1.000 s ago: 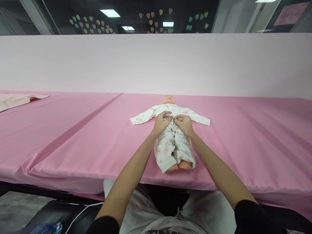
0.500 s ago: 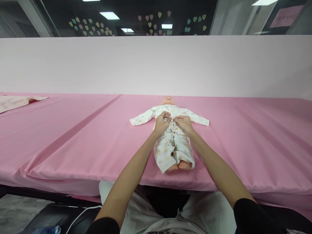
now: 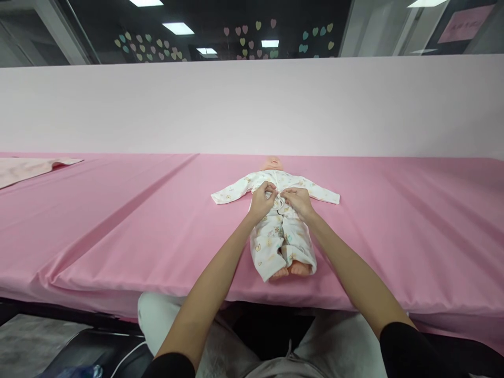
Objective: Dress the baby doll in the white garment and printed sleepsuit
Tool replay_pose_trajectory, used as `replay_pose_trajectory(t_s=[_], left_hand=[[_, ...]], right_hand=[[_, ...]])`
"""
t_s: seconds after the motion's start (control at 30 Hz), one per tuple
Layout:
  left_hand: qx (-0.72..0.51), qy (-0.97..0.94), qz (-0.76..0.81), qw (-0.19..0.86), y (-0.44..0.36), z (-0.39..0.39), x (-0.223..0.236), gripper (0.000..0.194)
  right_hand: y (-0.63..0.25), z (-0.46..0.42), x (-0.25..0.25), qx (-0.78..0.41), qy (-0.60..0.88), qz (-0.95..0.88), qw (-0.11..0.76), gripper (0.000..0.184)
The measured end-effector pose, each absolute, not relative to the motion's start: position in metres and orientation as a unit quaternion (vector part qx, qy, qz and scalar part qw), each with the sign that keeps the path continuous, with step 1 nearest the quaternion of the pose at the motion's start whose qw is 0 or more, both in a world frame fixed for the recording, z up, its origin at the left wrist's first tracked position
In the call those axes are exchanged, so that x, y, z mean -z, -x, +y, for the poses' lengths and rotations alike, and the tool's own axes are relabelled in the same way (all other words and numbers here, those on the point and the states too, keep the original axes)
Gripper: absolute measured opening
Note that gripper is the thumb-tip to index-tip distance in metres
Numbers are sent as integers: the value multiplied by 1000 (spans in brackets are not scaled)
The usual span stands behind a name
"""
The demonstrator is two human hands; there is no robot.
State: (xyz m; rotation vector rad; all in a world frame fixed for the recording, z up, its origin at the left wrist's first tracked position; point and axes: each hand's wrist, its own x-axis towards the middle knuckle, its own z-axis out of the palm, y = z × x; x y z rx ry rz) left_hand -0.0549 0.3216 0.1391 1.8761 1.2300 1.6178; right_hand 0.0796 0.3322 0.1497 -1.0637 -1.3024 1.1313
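A baby doll lies on its back, feet toward me, dressed in a white patterned romper with its sleeves spread wide. White tie strings hang in loops at the middle of the front. My left hand pinches a tie string at the waist, thumb against forefinger. Close beside it, my right hand is also closed in a pinch on the strings. The pinched ends are too small to see clearly. Both bare feet poke out of the leg openings.
A pink sheet covers the wide table, with a long crease on the left. A pale pink cloth lies at the far left. Behind the table stands a white wall. A black chair is at the lower left.
The hands keep their pinch at the doll's waist with barely any movement. The view has shifted slightly, and my left leg has moved a little to the left.
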Motion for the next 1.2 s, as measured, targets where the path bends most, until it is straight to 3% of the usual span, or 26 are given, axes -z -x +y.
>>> replay_pose_trajectory(t_s=[0.87,1.07,1.2], left_hand=[[-568,-669,448,169,57,321,-136,12],[-517,-713,473,17,52,316,-138,18],[-503,-708,496,12,53,318,-135,18]], right_hand=[[-79,333,-150,-470,464,-524,537,18],[-78,332,-141,-292,469,-627,549,24],[-76,326,-138,-153,492,-705,487,32]])
